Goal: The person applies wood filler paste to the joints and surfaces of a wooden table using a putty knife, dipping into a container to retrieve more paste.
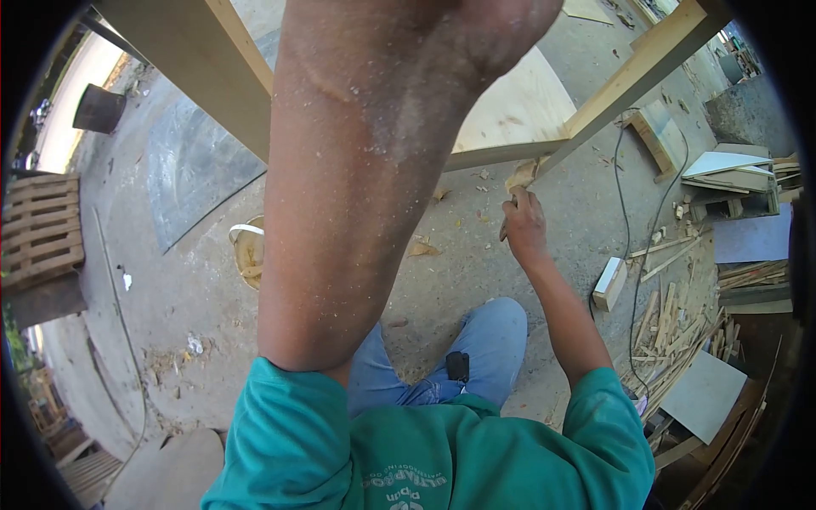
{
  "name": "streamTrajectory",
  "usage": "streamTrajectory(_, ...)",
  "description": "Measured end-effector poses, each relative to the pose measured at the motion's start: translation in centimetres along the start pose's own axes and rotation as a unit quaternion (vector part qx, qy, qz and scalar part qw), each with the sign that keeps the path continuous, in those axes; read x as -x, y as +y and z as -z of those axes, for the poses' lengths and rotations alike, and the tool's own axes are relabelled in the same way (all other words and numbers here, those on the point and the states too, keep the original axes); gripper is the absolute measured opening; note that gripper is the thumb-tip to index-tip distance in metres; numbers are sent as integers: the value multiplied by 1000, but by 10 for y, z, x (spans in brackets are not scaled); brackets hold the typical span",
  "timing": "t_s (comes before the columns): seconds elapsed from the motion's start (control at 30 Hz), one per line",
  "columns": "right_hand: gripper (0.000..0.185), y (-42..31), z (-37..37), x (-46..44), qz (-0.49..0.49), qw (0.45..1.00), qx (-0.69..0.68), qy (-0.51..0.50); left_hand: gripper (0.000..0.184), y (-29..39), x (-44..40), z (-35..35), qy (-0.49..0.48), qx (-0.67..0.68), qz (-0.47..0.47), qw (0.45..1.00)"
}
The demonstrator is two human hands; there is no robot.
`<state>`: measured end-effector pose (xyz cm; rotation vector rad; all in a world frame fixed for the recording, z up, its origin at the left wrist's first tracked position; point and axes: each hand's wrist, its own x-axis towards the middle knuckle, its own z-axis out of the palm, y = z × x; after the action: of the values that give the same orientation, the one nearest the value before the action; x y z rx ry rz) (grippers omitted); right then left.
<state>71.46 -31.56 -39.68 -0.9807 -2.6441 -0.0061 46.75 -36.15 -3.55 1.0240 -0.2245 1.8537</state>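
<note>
My left forearm rises close to the camera, dusted with pale specks. At the top edge only the wrist end and base of my left hand [518,25] show; the fingers are out of frame. Below the corner of a wooden frame [625,81] with a pale panel [518,106], my right hand [524,225] is closed, fingers curled. A tan, flat-looking piece [522,175] lies just beyond its fingertips, against the frame's lower corner; its kind is unclear. Left of my forearm, partly hidden by it, stands a small bucket [248,253] with a white handle and tan contents.
A dark cable [625,204] runs over the concrete floor on the right. Near it lie a wood block [609,285], scrap strips [671,327] and boards [704,395]. A grey sheet [191,174], a pallet [41,223] and a dark bin [99,108] are left.
</note>
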Motion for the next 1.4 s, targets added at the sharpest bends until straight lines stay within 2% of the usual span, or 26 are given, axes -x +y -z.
streamTrajectory(0.1, 4, 12, -56, 26, 13, 995, -12, -102, 38, 2, 3, -2, 4, -2, -1, 1000)
streamTrajectory(0.2, 10, 15, -94, 33, -134, 966, -127, -183, 40, 3, 5, -2, 8, -7, 1, 1000)
streamTrajectory(0.3, 16, 28, -83, 51, -76, 943, -315, -80, 41, 3, 7, -5, 19, -18, 0, 1000)
streamTrajectory(0.33, 17, 30, -81, 57, -183, 922, -341, -29, 42, 1, 6, -6, 19, -20, -1, 1000)
streamTrajectory(0.37, 20, 29, -78, 69, -288, 886, -363, 23, 42, 1, 6, -7, 22, -25, -1, 999)
streamTrajectory(0.43, 24, 30, -76, 78, -459, 771, -408, 165, 43, -1, 8, -9, 24, -38, 1, 999)
streamTrajectory(0.5, 25, 30, -76, 79, -576, 600, -443, 336, 44, -2, 9, -11, 27, -53, 5, 998)
streamTrajectory(0.6, 22, 10, -64, 41, -574, 531, -466, 413, 46, -4, 10, -10, 36, -71, 7, 997)
streamTrajectory(0.7, 21, 1, -77, -2, -581, 524, -464, 416, 48, -3, 10, -11, 40, -78, 5, 996)
streamTrajectory(0.8, 19, 21, -86, -13, -609, 563, -415, 374, 49, -4, 9, -11, 44, -81, 12, 996)
streamTrajectory(0.9, 17, 45, -135, 10, -617, 506, -478, 366, 51, -9, 11, -17, 49, -94, 7, 994)
streamTrajectory(1.0, 14, 43, -145, 22, -653, 408, -535, 347, 54, -4, 10, -22, 82, -58, 17, 995)
streamTrajectory(1.1, 11, 36, -136, 22, -640, 472, -421, 436, 53, 1, 7, -26, 104, -21, 36, 994)
streamTrajectory(1.2, 12, 41, -138, 7, -599, 453, -506, 424, 51, -1, 9, -26, 122, -13, 36, 992)
streamTrajectory(1.3, 15, 58, -122, 11, -634, 440, -530, 352, 50, -2, 9, -27, 133, -4, 35, 991)
streamTrajectory(1.4, 17, 62, -116, 20, -627, 399, -579, 335, 52, -6, 11, -23, 125, -37, 15, 991)
